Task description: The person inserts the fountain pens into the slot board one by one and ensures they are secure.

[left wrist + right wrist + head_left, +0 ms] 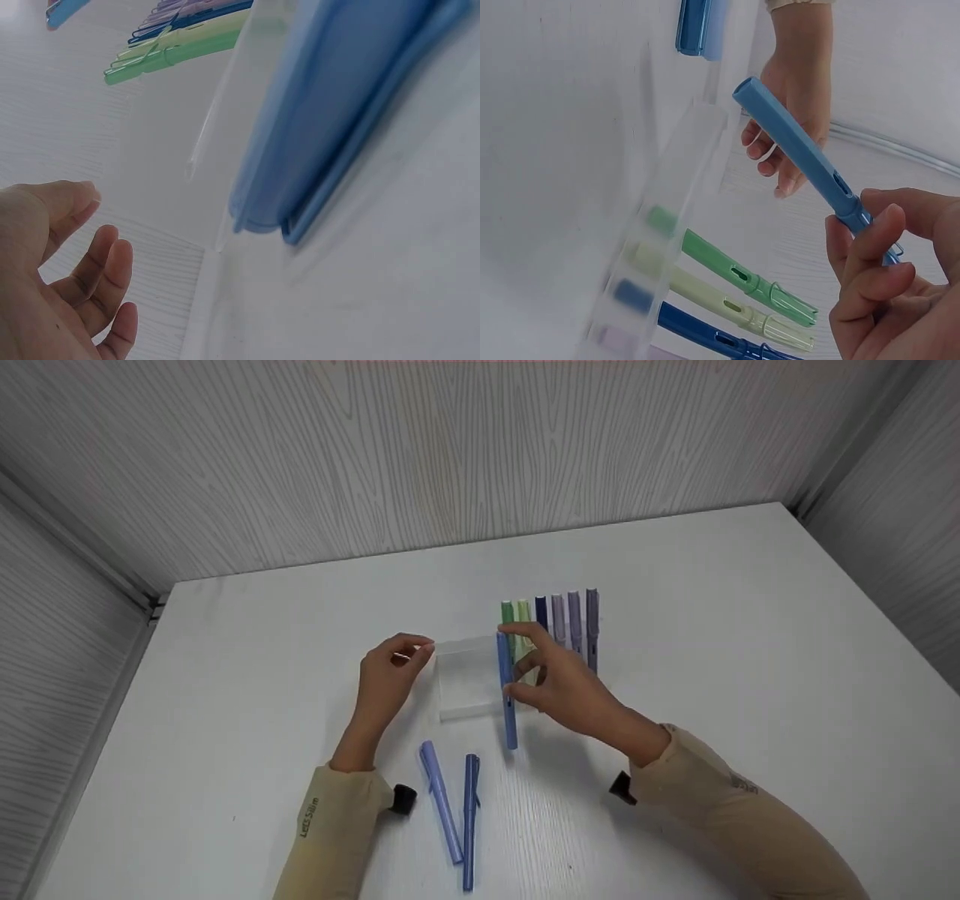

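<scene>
A light blue capped pen (505, 660) is pinched between the thumb and fingers of my right hand (574, 686), tilted over the clear plastic box (469, 714). In the right wrist view the hand grips this pen (799, 150) near its clip end. My left hand (390, 679) is at the box's far left corner, thumb and index finger pinching its edge. Inside the box's right part several pens lie side by side, among them a green pen (724, 262), a pale green pen (712, 296) and a navy pen (697, 326); my right hand partly hides them in the head view.
Nearer to me on the white table (225, 735) lie a periwinkle pen (441, 799) and a dark blue pen (470, 817), their lower ends close together. A wood-grain panel (420, 457) stands behind the table, with side panels left and right.
</scene>
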